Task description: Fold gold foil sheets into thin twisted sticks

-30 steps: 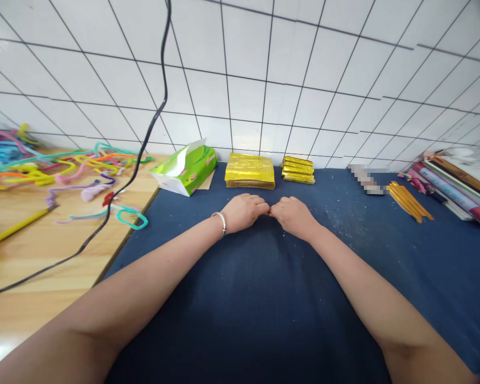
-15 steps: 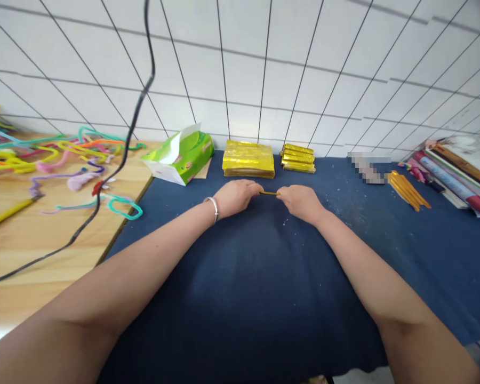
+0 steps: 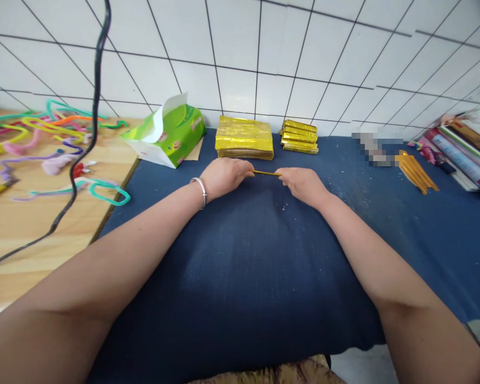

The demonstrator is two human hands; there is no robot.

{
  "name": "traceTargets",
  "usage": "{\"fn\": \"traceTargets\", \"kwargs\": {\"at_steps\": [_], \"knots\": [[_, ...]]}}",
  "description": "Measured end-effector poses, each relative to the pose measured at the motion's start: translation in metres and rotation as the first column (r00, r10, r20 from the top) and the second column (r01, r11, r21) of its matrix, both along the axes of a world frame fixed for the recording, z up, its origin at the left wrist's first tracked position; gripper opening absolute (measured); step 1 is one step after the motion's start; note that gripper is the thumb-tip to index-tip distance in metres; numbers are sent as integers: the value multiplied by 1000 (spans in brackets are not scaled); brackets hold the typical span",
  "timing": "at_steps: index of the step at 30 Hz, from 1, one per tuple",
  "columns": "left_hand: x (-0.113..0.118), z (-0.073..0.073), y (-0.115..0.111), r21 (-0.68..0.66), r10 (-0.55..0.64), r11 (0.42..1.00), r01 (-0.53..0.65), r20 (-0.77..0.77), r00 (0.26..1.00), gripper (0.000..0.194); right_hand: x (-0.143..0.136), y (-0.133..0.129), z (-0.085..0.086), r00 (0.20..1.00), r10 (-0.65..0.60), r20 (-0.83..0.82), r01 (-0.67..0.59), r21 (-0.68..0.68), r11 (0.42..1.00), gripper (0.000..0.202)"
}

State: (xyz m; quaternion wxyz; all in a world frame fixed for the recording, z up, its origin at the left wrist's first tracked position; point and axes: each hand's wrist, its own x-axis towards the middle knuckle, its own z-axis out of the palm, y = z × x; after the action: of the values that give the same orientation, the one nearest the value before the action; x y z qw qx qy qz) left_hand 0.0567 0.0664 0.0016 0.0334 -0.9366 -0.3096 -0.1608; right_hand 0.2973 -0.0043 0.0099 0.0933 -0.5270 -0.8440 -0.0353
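A thin gold strip [image 3: 266, 173] stretches between my two hands, just above or on the dark blue cloth [image 3: 240, 256]. My left hand [image 3: 227, 178], with a silver bangle at the wrist, pinches its left end. The right end is between the closed fingers of my right hand [image 3: 302, 184]. Behind my hands lies a thick stack of gold foil sheets [image 3: 244, 136]. To the right of that stack sits a smaller pile of folded gold strips [image 3: 299, 136].
A green tissue pack [image 3: 172, 130] stands at the back left. Colourful fuzzy stems [image 3: 108, 193] lie on the wooden table, with a black cable [image 3: 98, 80] hanging in front. Flat orange-gold pieces [image 3: 416, 172] and stacked books or rolls [image 3: 460, 154] are at the right.
The view has shifted, so the stacks and tissue pack appear higher in the picture. My hands are slightly farther apart, with more of the gold strip showing between them.
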Motion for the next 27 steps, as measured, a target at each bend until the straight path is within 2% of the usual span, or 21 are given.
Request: {"fn": "traceTargets", "kwargs": {"at_steps": [5,14,22,27], "knots": [[1,2,-2,56,20,998,-19,-4,1000,36,1,2,0,1000,12,-21,-13,-22,1000,29],[4,1,-4,155,28,988,-23,-32,999,32,3,2,0,994,-109,14,108,25,994,31],[6,0,-10,112,63,992,-55,-64,996,35,1,-1,3,978,-208,35,207,34,978,36],[8,0,-10,41,67,997,-64,-80,995,29,6,-2,4,960,-267,88,265,41,963,50]]}}
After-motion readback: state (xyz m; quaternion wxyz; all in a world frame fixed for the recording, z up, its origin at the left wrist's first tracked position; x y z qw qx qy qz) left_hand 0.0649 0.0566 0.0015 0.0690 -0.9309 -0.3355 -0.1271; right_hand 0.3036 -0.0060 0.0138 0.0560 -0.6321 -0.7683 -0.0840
